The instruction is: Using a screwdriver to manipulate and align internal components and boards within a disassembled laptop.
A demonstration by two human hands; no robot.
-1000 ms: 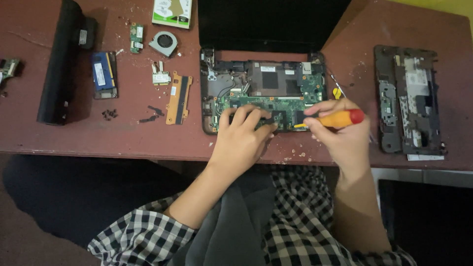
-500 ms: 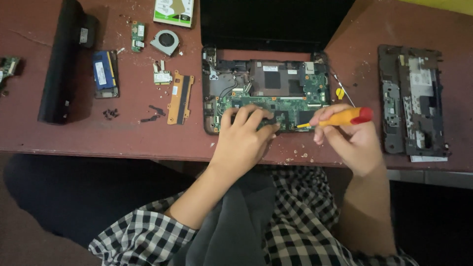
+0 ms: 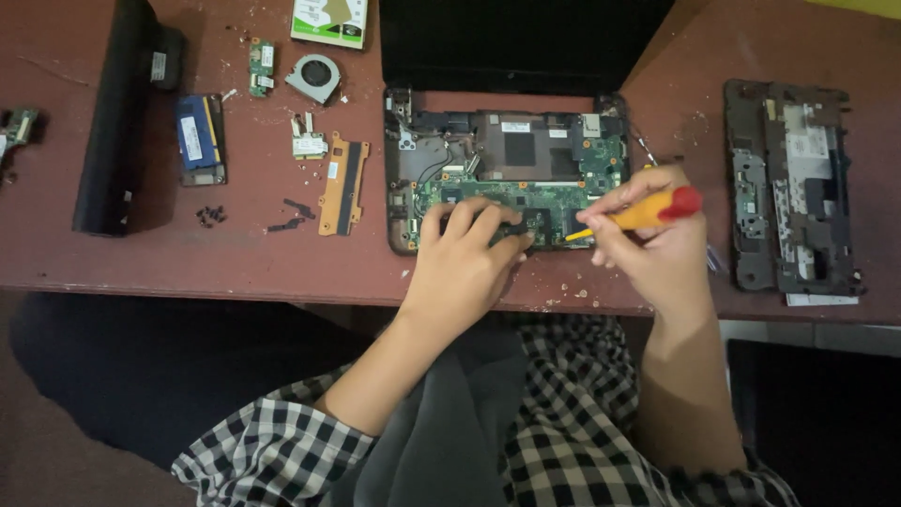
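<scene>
While the left hand (image 3: 466,268) presses the motherboard (image 3: 511,192), the right hand (image 3: 657,246) grips a screwdriver (image 3: 638,214).

An orange-handled screwdriver (image 3: 636,216) lies tilted, tip on the opened laptop's green board (image 3: 507,192).

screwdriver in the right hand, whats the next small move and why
Probably lower the tip straight down onto the board. The right hand holds the screwdriver nearly flat, its tip at the front edge of the green circuit board in the opened laptop base. The left hand presses on the board beside it. Whether the tip is seated on a screw is too small to tell.
</scene>
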